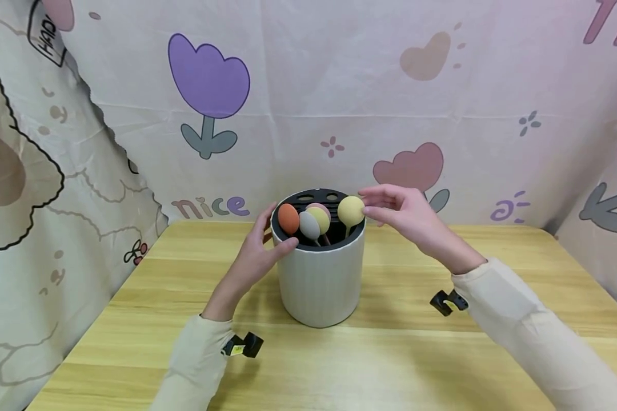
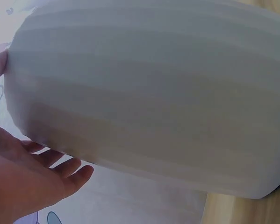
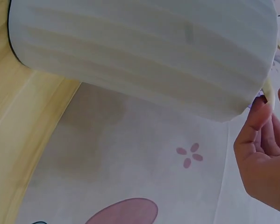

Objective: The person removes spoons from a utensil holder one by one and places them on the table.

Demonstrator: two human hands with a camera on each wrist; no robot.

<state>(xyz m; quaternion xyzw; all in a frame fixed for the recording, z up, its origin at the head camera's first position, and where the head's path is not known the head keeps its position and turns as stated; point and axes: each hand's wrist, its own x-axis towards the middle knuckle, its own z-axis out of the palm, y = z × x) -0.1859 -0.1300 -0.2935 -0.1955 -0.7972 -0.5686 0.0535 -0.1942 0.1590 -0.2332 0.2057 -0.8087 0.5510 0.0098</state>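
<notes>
A white ribbed utensil holder (image 1: 320, 285) with a black slotted top (image 1: 316, 192) stands upright on the table. My left hand (image 1: 254, 251) holds its upper left side, thumb at the front rim, other fingers along the far side; the left wrist view shows several fingertips (image 2: 86, 173) against the wall. At the right rim, my right hand (image 1: 406, 216) pinches the edge of a pale yellow spoon (image 1: 351, 211) between thumb and fingers, its stem down in the holder. An orange spoon (image 1: 288, 218), a grey spoon (image 1: 309, 225) and a yellow spoon (image 1: 320, 220) with pink behind it lean on the left.
The light wooden table (image 1: 416, 354) extends on both sides of the holder. Behind it hangs a white printed cloth (image 1: 298, 68), and more cloth (image 1: 82, 240) drapes along the left. Small black wrist cameras (image 1: 243, 345) hang below both sleeves.
</notes>
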